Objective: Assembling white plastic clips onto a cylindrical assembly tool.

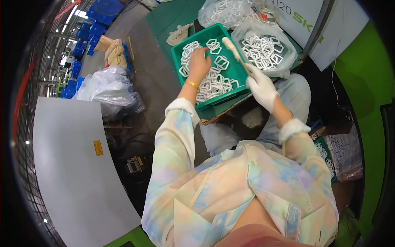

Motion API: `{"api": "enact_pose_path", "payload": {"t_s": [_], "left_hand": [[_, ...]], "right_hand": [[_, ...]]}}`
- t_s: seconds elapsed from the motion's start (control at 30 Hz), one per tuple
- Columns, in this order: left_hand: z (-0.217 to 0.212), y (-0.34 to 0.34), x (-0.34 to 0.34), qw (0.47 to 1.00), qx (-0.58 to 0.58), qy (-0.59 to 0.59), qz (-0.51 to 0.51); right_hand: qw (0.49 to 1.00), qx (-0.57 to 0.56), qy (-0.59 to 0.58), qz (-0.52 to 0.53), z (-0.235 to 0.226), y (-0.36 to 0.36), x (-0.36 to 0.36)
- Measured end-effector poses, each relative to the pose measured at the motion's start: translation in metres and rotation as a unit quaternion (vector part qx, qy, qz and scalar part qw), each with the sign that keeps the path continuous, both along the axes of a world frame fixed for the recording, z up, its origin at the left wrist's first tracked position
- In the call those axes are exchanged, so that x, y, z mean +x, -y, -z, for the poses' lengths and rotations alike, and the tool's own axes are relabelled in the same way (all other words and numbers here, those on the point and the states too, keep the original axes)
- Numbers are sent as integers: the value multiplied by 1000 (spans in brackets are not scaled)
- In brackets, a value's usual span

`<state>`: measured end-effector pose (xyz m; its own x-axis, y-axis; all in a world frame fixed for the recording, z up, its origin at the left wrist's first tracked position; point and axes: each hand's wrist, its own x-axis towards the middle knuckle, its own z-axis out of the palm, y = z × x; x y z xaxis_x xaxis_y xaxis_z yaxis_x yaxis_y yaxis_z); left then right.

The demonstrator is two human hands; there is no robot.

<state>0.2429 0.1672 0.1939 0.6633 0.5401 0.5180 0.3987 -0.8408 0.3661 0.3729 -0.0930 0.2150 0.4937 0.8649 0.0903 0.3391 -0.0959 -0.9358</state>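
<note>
My bare left hand (199, 66), with a yellow band at the wrist, reaches into a green plastic tray (225, 97). Its fingers curl down among white hexagonal rings (190, 51); whatever they grip is hidden. In my white-gloved right hand (262, 87) is a thin stick (242, 61), held over the tray's right side, with pale wrapping round its far end. More rings (214, 84) are heaped at the near end of the tray. Single rings (221, 62) lie apart near its middle.
Right of the tray, a clear plastic bag (284, 69) holds more rings, with another bag (214, 14) behind it. A crumpled cloth (179, 35) lies on the green table (160, 18). A grey panel (74, 164) stands at left; more rings (338, 148) sit low at right.
</note>
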Motion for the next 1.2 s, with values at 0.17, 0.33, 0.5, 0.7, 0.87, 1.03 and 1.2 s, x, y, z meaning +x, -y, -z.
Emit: {"api": "enact_pose_path", "payload": {"t_s": [0.17,0.33,0.5,0.7,0.87,1.03,1.2], "left_hand": [[43,-47,52,985,78,-156,-19],[49,-62,76,954,81,-276,-77],[24,-39,55,989,78,-124,-6],[11,18,24,973,-39,-212,85],[3,-1,26,984,-131,-118,21],[12,-5,26,958,-173,-212,86],[3,14,39,929,-176,-323,42]], "right_hand": [[994,2,-108,20,-11,80,6],[989,-1,-136,51,-1,108,2],[982,9,-178,59,-6,101,7],[976,14,-207,63,-3,91,13],[975,3,-211,67,-3,89,12],[973,-16,-220,69,-7,90,12],[973,-10,-219,75,-8,89,12]]}}
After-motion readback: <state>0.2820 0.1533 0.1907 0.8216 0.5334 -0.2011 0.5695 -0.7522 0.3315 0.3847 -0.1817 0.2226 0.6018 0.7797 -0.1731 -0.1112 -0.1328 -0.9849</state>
